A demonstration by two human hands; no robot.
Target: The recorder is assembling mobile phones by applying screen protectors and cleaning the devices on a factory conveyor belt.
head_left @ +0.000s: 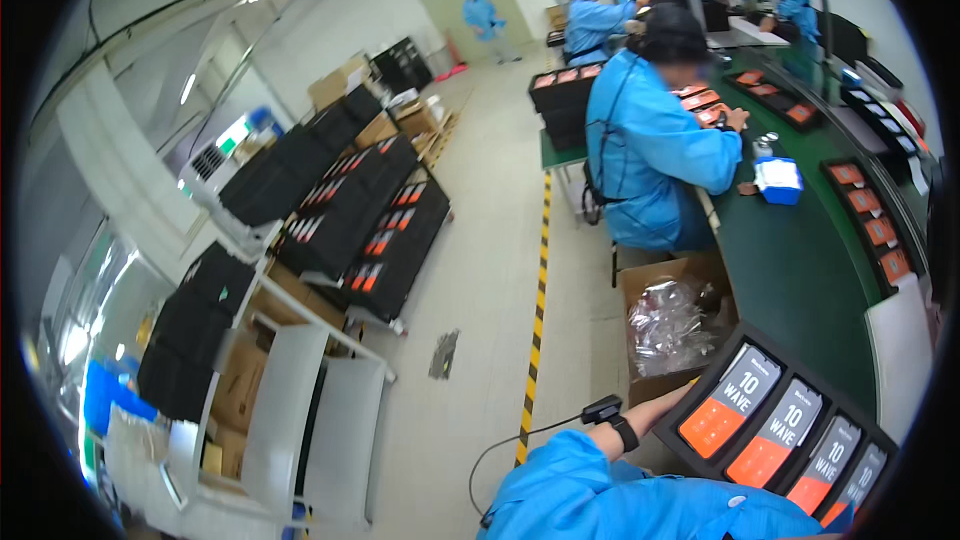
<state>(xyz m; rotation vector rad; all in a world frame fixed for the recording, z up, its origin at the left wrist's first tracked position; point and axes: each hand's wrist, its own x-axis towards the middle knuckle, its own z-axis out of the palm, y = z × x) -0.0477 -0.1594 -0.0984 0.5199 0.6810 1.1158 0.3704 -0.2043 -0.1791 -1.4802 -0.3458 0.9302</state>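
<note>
A black foam tray point(718, 364) is held tilted at the lower right. Several flat phone-shaped pieces with grey and orange fronts point(733, 392) sit in its slots, one per slot. My left hand point(668, 406) is at the tray's left end, and its fingers disappear behind the edge. A black strap with a small dark device point(604, 410) is on my left wrist, with a cable running from it. Blue sleeve cloth shows below the tray. My right hand is out of sight.
An open cardboard box point(640, 292) of clear plastic bags stands by the green workbench point(790, 270). A seated co-worker point(650, 150) handles orange pieces there. Carts of black trays point(385, 240) and a metal rack point(285, 410) line the left; striped tape point(541, 290) marks the floor.
</note>
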